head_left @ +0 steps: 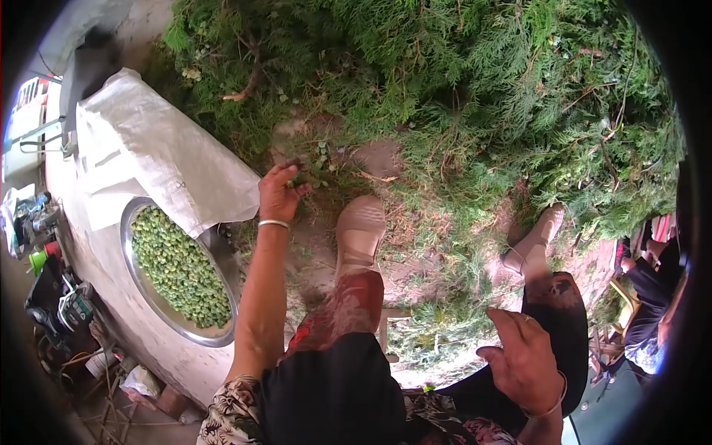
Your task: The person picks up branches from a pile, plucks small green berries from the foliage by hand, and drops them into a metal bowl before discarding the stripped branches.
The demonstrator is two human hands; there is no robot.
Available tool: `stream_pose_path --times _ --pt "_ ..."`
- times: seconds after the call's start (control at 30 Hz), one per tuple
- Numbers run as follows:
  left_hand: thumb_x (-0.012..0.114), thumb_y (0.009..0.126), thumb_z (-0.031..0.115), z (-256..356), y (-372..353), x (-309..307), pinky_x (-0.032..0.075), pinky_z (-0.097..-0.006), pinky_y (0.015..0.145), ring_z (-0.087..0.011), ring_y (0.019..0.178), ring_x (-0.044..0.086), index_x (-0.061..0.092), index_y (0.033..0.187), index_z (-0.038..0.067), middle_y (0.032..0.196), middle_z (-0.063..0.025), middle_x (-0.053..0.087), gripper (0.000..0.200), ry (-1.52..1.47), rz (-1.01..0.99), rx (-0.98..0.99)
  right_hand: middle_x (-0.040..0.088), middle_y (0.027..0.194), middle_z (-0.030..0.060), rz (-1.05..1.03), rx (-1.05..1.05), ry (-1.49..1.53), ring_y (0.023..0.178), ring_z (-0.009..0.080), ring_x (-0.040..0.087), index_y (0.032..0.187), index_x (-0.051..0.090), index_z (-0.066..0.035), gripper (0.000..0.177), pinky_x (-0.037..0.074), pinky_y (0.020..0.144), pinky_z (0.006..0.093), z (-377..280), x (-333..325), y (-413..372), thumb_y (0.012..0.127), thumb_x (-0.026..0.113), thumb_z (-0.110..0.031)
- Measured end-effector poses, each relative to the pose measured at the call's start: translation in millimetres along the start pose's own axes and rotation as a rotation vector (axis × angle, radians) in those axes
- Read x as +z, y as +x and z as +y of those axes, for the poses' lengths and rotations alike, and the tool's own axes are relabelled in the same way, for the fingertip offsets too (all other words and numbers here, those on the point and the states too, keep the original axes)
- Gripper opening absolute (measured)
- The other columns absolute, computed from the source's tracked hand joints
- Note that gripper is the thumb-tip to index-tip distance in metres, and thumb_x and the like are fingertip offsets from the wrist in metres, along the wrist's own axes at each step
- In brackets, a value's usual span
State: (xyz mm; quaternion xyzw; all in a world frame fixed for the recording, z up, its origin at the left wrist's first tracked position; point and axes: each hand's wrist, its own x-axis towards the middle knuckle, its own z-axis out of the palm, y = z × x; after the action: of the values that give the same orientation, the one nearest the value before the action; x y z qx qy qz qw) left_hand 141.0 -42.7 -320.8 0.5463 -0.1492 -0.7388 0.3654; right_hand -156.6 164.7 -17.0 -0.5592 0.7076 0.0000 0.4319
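My left hand (279,196), with a light bangle at its wrist, reaches forward beside the lower corner of a white woven sheet (167,141). Its thumb stands apart from its bent fingers, and a small dark bit shows near the fingertips. Just ahead lie cut green conifer branches (445,81). Above my knee, my right hand (523,363) hangs with thumb and fingers apart, holding nothing I can see. An oval metal tray (127,245) left of my left forearm bears a heap of small green cones or berries (178,267), its upper edge partly covered by the sheet.
My shoes (361,226) rest on ground strewn with clippings. Tools, bricks and sticks (137,386) lie along the lower left. Another person (653,297) sits at the far right. A bare branch end (241,95) sticks out of the pile.
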Motion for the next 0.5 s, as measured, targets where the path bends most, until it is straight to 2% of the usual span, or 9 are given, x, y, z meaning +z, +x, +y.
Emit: stream_pose_path --times 0.03,0.07,0.13,0.17,0.23,0.27,0.4,0.47,0.5 --pt "0.065 0.078 0.010 -3.8 -1.3 8.5 0.053 -0.0385 0.064 -0.0241 0.074 0.061 0.060 0.092 0.001 0.086 -0.0128 0.065 0.018 0.195 0.129 0.084 0.060 0.101 0.0220 -0.004 0.001 -0.003 0.088 0.0396 0.057 0.115 0.054 0.003 0.050 0.046 0.078 0.0428 -0.5 0.1 0.3 0.070 0.072 -0.010" --pt "0.065 0.078 0.010 -13.0 6.9 7.2 0.053 -0.0385 0.064 -0.0241 0.074 0.061 0.060 0.092 0.001 0.086 -0.0128 0.065 0.018 0.193 0.130 0.082 0.060 0.101 0.0219 -0.003 0.001 -0.010 0.088 0.0395 0.057 0.115 0.053 0.003 0.050 0.046 0.078 0.0428 -0.8 0.5 0.6 0.070 0.072 -0.011" --pt "0.068 0.076 0.011 -31.4 28.9 5.8 0.050 -0.0418 0.065 -0.0292 0.076 0.062 0.059 0.093 -0.001 0.084 -0.0169 0.065 0.022 1.028 0.149 0.335 0.060 0.101 0.0217 -0.002 0.000 -0.018 0.089 0.0394 0.057 0.115 0.053 0.003 0.050 0.046 0.079 0.0428 -1.3 0.7 1.7 0.071 0.071 -0.011" --pt "0.068 0.076 0.011 -37.7 34.4 8.2 0.050 -0.0418 0.065 -0.0292 0.076 0.062 0.059 0.093 -0.001 0.084 -0.0169 0.065 0.022 1.026 0.149 0.333 0.060 0.102 0.0216 -0.005 0.006 -0.013 0.089 0.0393 0.057 0.115 0.053 0.003 0.050 0.046 0.079 0.0427 -1.7 0.6 2.4 0.071 0.071 -0.011" --pt "0.070 0.075 0.014 -45.3 35.3 23.9 0.048 -0.0446 0.067 -0.0370 0.078 0.061 0.058 0.096 -0.001 0.085 -0.0218 0.063 0.029 1.377 0.163 0.672 0.060 0.102 0.0215 -0.011 0.014 -0.010 0.089 0.0392 0.057 0.116 0.053 0.003 0.049 0.046 0.079 0.0427 -2.1 0.6 3.5 0.072 0.071 -0.012" --pt "0.071 0.075 0.018 -46.0 33.2 31.3 0.047 -0.0472 0.068 -0.0421 0.082 0.059 0.057 0.098 -0.001 0.085 -0.0240 0.062 0.032 1.476 0.183 0.745 0.060 0.101 0.0216 -0.011 0.005 -0.017 0.089 0.0392 0.057 0.116 0.053 0.003 0.049 0.046 0.080 0.0427 -2.3 0.7 4.1 0.072 0.071 -0.012" --pt "0.070 0.076 0.017 -42.0 48.3 28.0 0.048 -0.0472 0.068 -0.0411 0.080 0.059 0.055 0.100 -0.001 0.082 -0.0240 0.061 0.033 1.663 0.161 0.665 0.060 0.100 0.0220 -0.021 -0.025 -0.026 0.089 0.0393 0.057 0.115 0.053 0.004 0.050 0.046 0.080 0.0428 -0.8 2.9 4.8 0.071 0.071 -0.012" --pt "0.067 0.078 0.014 -41.0 57.6 17.2 0.047 -0.0475 0.067 -0.0412 0.075 0.059 0.056 0.100 -0.001 0.077 -0.0224 0.061 0.030 1.366 0.105 0.546 0.060 0.100 0.0221 -0.028 -0.011 -0.023 0.089 0.0393 0.057 0.115 0.053 0.004 0.050 0.046 0.080 0.0428 -2.9 1.1 5.5 0.071 0.071 -0.012" --pt "0.067 0.078 0.014 -38.6 56.7 15.9 0.047 -0.0475 0.067 -0.0412 0.075 0.059 0.056 0.100 -0.001 0.077 -0.0224 0.061 0.030 1.366 0.105 0.548 0.060 0.100 0.0222 -0.037 0.004 -0.018 0.089 0.0393 0.057 0.115 0.053 0.004 0.050 0.046 0.081 0.0428 -3.5 0.6 5.8 0.071 0.071 -0.012"
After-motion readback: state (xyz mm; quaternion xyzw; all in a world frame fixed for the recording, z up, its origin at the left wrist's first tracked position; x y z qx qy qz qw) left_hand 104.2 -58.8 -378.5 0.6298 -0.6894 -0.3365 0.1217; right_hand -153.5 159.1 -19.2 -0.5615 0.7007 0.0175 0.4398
